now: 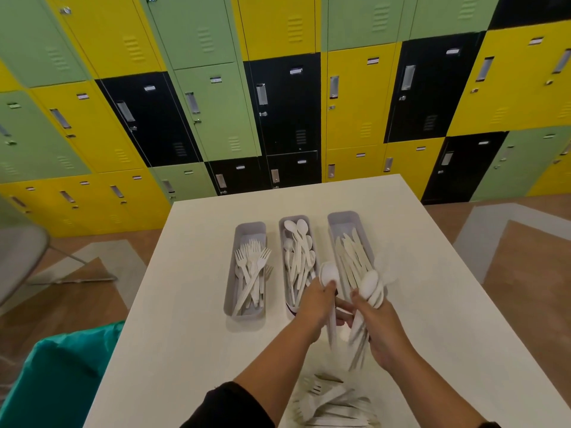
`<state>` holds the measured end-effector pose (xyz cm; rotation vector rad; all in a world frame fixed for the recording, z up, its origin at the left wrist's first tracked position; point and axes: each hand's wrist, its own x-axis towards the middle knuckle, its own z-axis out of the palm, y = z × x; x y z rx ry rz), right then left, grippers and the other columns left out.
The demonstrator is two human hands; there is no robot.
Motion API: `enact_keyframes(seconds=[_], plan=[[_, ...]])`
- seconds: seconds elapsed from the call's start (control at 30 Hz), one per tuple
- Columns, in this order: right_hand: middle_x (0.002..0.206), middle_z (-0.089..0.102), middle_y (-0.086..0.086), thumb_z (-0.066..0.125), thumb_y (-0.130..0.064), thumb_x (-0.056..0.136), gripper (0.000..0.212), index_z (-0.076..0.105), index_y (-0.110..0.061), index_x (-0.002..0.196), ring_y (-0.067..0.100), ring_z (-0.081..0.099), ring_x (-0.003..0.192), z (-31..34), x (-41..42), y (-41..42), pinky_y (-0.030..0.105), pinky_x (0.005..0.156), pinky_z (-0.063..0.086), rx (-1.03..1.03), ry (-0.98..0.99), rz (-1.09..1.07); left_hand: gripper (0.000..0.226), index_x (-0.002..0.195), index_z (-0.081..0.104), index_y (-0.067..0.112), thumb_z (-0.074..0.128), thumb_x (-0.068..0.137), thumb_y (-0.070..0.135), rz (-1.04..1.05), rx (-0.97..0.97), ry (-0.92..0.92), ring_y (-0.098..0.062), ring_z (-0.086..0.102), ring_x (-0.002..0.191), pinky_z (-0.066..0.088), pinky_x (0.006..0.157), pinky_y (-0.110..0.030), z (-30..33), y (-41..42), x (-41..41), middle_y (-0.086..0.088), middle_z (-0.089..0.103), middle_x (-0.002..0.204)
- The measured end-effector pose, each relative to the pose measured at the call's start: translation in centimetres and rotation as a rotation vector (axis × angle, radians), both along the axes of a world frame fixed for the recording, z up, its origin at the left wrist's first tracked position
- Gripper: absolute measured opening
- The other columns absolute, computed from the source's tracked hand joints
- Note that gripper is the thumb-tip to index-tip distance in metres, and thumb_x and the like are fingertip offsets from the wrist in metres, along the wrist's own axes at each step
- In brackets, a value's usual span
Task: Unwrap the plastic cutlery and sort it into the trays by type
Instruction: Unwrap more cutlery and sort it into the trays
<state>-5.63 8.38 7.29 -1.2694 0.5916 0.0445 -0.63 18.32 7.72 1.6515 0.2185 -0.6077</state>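
Trays: three grey trays stand side by side mid-table, so each type has its own slot: fork tray (245, 313) on the left, spoon tray (293, 219) in the middle, knife tray (343, 216) on the right.
Left hand (315, 307): fingers curled round a single spoon (330, 274), bowl up, just beside the spoon tray's near end, probably about to drop it in.
Right hand (381, 329): clamped on a bundle of spoons (372, 288), apparently held as stock for the other hand to draw from.
Unsorted pile (332, 406): forks and other pieces lie at the near table edge, awaiting sorting.
Bin bag (58, 375): green, near left, likely for wrappers.
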Motion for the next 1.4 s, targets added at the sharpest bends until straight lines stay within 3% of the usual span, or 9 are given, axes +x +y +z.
enact_keyframes(seconds=[0.17,0.4,0.5,0.57,0.63,0.87,1.0,1.2,1.4], plan=[[0.072,0.060,0.004,0.057,-0.015,0.092,0.004,0.058,-0.019,0.093,0.017,0.056,0.064,0.3,0.0,-0.7,0.030,0.060,0.047,0.048,0.004,0.047,0.018,0.090,0.043,0.008,0.040,0.100,0.022,0.121,0.083,-0.006,-0.010,0.038,0.042,0.032,0.041,-0.021,-1.0,-0.4,1.3,-0.002,0.050,0.061],[0.076,0.054,0.010,0.055,-0.008,0.091,0.026,0.052,-0.012,0.116,0.020,0.053,0.065,-0.6,0.4,-1.8,0.032,0.064,0.049,0.070,0.057,0.083,0.026,0.112,0.050,0.004,0.032,0.094,-0.003,0.282,0.051,-0.084,-0.008,0.049,0.050,0.041,0.043,-0.013,-0.9,0.5,5.4,-0.003,0.055,0.073],[0.075,0.055,0.010,0.055,-0.005,0.090,0.022,0.055,-0.007,0.112,0.021,0.054,0.070,-0.6,0.7,-2.0,0.034,0.069,0.053,0.134,0.071,0.077,0.030,0.121,0.051,0.001,0.036,0.096,0.005,0.243,0.176,-0.172,-0.021,0.060,0.083,0.048,0.072,-0.028,-0.5,0.8,7.1,-0.009,0.063,0.096],[0.077,0.058,0.010,0.056,-0.006,0.090,0.018,0.058,-0.003,0.108,0.020,0.057,0.074,-0.5,0.9,-2.0,0.035,0.073,0.055,0.172,0.062,0.068,0.040,0.136,0.040,0.005,0.042,0.097,0.017,0.167,0.347,-0.223,-0.029,0.053,0.117,0.042,0.093,-0.036,-0.6,1.4,7.6,-0.013,0.054,0.130],[0.085,0.064,0.011,0.056,-0.008,0.091,0.018,0.061,-0.002,0.107,0.021,0.062,0.080,-0.5,1.1,-2.0,0.038,0.078,0.056,0.171,0.044,0.048,0.051,0.143,0.031,0.008,0.046,0.097,0.023,0.147,0.404,-0.291,-0.029,0.044,0.129,0.036,0.103,-0.036,-0.5,1.4,7.1,-0.012,0.043,0.142],[0.088,0.072,0.005,0.061,-0.007,0.087,0.015,0.064,-0.017,0.098,0.021,0.070,0.082,-0.4,1.7,-1.3,0.029,0.067,0.060,0.083,-0.063,0.007,0.020,0.098,0.066,0.011,0.062,0.088,0.028,-0.414,0.064,-0.108,-0.012,0.065,0.079,0.053,0.078,-0.027,0.4,0.0,3.4,-0.001,0.067,0.085],[0.079,0.071,0.005,0.059,-0.003,0.088,0.020,0.066,-0.021,0.085,0.021,0.068,0.074,-0.5,1.7,-0.9,0.026,0.061,0.056,-0.031,-0.051,-0.002,0.020,0.088,0.061,0.001,0.065,0.087,0.021,-0.294,0.079,-0.186,-0.018,0.058,0.060,0.054,0.063,-0.031,-0.7,-0.8,2.3,-0.001,0.057,0.065],[0.089,0.072,0.009,0.057,-0.006,0.090,0.016,0.067,-0.018,0.095,0.023,0.069,0.083,-0.7,1.6,-0.6,0.035,0.075,0.055,0.018,-0.075,0.035,0.031,0.070,0.042,0.011,0.039,0.098,0.025,-0.234,0.374,-0.301,-0.020,0.047,0.071,0.040,0.063,-0.029,-0.2,-1.4,1.8,-0.002,0.049,0.071],[0.093,0.072,0.013,0.063,-0.001,0.085,0.023,0.066,-0.007,0.107,0.024,0.071,0.083,-1.3,1.9,-0.6,0.028,0.064,0.058,0.029,-0.082,-0.004,0.036,0.061,0.050,0.013,0.035,0.093,0.015,-0.165,0.230,-0.209,-0.032,0.063,0.080,0.055,0.081,-0.051,-0.5,-1.1,1.3,-0.015,0.064,0.085]])
